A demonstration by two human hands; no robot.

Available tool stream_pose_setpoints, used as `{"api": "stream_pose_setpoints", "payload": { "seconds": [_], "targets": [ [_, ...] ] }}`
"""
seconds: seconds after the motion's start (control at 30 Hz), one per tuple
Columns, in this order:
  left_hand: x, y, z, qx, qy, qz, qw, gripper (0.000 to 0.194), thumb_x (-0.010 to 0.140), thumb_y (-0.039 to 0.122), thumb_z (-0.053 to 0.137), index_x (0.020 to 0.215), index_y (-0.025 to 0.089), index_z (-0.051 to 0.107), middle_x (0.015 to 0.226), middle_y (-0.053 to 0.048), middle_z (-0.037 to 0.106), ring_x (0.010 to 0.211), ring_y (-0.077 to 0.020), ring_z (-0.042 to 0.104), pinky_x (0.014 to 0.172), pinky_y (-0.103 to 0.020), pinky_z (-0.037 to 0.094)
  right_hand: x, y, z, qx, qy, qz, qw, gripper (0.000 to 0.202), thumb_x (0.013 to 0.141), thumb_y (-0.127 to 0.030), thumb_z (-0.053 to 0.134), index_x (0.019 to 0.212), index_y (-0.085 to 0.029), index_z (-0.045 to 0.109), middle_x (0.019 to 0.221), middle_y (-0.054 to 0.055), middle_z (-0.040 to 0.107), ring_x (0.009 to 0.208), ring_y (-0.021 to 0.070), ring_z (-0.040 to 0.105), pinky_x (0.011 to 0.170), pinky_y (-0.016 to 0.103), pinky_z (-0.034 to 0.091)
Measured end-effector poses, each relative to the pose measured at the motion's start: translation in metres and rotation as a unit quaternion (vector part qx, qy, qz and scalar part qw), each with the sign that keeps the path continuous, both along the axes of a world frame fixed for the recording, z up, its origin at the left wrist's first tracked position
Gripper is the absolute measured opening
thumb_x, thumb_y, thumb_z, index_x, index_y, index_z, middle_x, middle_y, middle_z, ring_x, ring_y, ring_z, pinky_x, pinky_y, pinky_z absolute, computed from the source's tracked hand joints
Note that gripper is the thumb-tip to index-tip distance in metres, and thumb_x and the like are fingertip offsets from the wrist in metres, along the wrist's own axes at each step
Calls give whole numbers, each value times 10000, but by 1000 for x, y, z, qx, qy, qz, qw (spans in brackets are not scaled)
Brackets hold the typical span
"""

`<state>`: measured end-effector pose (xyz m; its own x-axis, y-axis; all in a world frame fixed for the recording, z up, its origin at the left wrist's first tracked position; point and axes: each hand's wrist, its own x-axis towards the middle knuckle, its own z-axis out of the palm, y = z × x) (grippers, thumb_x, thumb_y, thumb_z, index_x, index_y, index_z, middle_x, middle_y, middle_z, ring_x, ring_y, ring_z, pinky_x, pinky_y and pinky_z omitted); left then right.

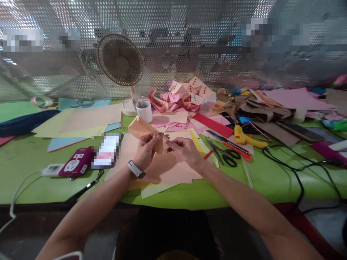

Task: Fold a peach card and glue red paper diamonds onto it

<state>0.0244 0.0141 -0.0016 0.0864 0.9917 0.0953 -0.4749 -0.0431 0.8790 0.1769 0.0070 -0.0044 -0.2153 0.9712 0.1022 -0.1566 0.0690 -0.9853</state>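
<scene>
My left hand (148, 148), with a watch at its wrist, is closed on a folded piece of peach paper (142, 127). One part of the paper sticks out to the upper left, and another part shows between my two hands. From the right, my right hand (183, 150) pinches near the paper's right end; its fingertips are close together, and what lies between them is too small to make out. Both hands are above a stack of pale peach sheets (173, 171), with yellow sheets showing at its edges.
Scissors (229, 157), a box cutter (230, 144) and a yellow glue gun (248, 137) lie to the right, near black cables (295, 168). On the left are a phone (107, 150) and a purple power bank (77, 162). Behind stand a fan (120, 59), a white cup (144, 112) and piled paper pieces (187, 94).
</scene>
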Motion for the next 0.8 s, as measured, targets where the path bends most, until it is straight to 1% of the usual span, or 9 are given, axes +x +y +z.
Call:
{"api": "stream_pose_setpoints", "payload": {
  "seconds": [0.17,0.27,0.43,0.53,0.67,0.8],
  "targets": [
    [1,0,1,-11,-8,-6,1000,227,675,324,817,769,142,719,804,-68,733,714,-164,672,678,-261,531,0,-1,0,16,3,-5,1000,341,662,-501,782,652,-174,687,614,11,657,594,128,594,613,277,451],
    [1,0,1,-15,-15,-4,1000,247,665,329,823,782,138,719,810,-67,731,717,-161,666,671,-257,532,1,-3,-2,10,-7,-3,1000,341,686,-509,764,672,-176,690,644,19,674,617,132,601,630,279,453],
    [2,0,3,-22,-16,9,1000,255,660,333,823,783,134,722,809,-69,731,668,-144,636,579,-238,493,0,-4,-7,10,-71,21,997,344,743,-512,718,694,-172,718,694,35,701,664,147,615,660,283,438],
    [1,0,3,-28,-9,9,1000,282,650,338,828,796,122,721,830,-84,736,677,-155,636,561,-249,484,-2,-3,-9,11,-84,25,996,368,732,-529,717,674,-166,713,679,44,703,665,162,627,671,294,444],
    [2,0,2,-34,-14,11,999,270,649,333,825,785,128,713,850,-85,738,691,-159,640,560,-250,492,-3,-2,-9,-6,-74,23,997,374,692,-527,751,641,-163,684,665,47,703,637,152,622,672,293,451],
    [2,-1,3,-34,-17,10,999,268,656,335,821,780,129,702,860,-80,735,620,-134,616,479,-229,461,-2,-4,-9,-17,-79,38,996,344,686,-499,768,705,-160,710,706,50,717,673,154,637,690,291,452]
  ]
}}
